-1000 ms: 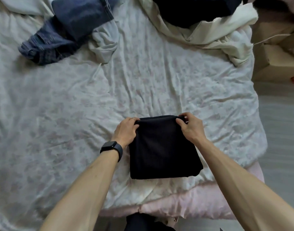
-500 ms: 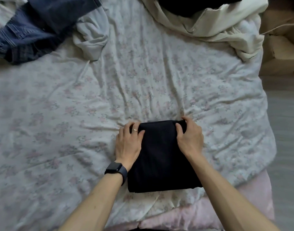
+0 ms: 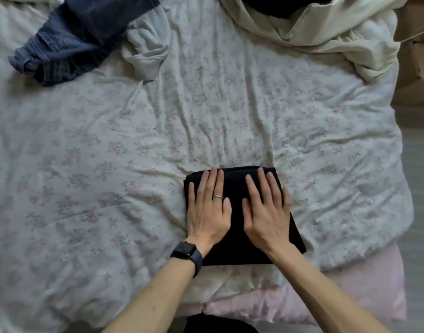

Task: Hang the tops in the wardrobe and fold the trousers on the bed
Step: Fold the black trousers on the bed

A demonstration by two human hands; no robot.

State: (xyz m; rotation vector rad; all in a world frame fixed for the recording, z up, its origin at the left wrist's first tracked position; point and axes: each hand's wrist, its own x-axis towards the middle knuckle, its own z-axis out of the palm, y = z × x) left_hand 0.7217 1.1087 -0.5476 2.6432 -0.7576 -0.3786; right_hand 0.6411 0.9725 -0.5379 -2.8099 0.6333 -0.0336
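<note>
Black trousers, folded into a compact rectangle, lie on the flowered bedspread near the bed's front edge. My left hand lies flat on the left half of the fold, fingers straight, with a ring and a dark watch at the wrist. On the right half my right hand presses flat the same way. Blue jeans lie crumpled at the far left of the bed.
A pale grey garment lies bunched beside the jeans. At the far right a cream garment is heaped with a dark piece on it. Cardboard boxes stand right of the bed, on grey floor.
Both hands let go of the far corners of the black trousers and moved onto the top of the fold, where they now lie flat. The camera has shifted slightly.
</note>
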